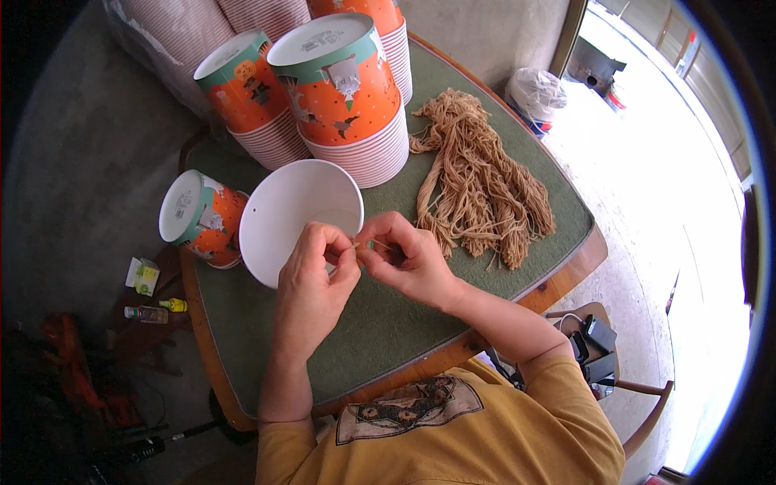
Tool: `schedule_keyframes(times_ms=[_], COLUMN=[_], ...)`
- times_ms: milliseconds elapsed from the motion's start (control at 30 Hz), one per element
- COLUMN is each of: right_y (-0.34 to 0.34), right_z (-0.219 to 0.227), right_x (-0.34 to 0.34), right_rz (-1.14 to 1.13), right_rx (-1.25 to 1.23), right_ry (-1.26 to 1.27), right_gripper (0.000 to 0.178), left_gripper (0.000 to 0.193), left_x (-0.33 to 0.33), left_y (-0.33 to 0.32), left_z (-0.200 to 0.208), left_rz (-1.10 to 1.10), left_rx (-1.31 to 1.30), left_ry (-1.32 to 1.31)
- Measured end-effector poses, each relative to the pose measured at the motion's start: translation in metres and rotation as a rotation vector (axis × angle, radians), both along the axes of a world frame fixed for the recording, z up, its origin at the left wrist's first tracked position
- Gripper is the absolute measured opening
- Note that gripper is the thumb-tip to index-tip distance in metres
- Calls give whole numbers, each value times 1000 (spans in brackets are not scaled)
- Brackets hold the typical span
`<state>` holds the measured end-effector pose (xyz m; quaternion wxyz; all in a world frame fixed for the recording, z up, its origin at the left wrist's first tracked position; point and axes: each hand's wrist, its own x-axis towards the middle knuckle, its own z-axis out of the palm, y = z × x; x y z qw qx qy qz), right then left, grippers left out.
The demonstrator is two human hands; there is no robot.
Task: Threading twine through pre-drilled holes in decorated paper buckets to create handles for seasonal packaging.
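A white paper bucket (pixel 279 206) lies tipped on the table with its open mouth toward me, and a small hole shows in its wall. My left hand (pixel 311 279) is at the bucket's near right rim, thumb and forefinger pinched together. Just right of it, my right hand (pixel 412 263) is pinched too, fingertips almost meeting the left ones. Between them shows a short bit of thin tan cord (pixel 356 245); its ends are hidden by my fingers. A large bundle of tan cords (pixel 485 182) lies beyond my right hand.
Tall stacks of orange and green printed buckets (pixel 347 97) stand at the back of the green-topped table (pixel 339 356). A smaller bucket stack (pixel 206 218) is at left. Plastic-wrapped stacks (pixel 174 40) rise behind. A chair with black devices (pixel 598 347) stands at right.
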<state>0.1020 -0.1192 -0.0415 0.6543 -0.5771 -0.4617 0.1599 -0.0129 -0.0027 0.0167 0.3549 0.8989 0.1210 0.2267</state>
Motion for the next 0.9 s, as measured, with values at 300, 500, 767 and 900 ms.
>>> schedule_keyframes(times_ms=[300,500,767,900], right_y=[1,3,4,4], right_z=[1,3,3,5], right_x=[-2,-3,2,4], right_rz=[-10,-4,124,170], right_rx=[-39,30,38,35], right_ry=[85,155,400,466], right_gripper=[17,12,12,14], left_gripper=[17,8,6,9], left_x=[1,1,0,1], left_y=[0,-2,0,-4], left_z=[-1,3,1,4], left_rz=[-4,12,18,27], left_rx=[-8,-24,-30,-34], left_ry=[-10,15,14,-5])
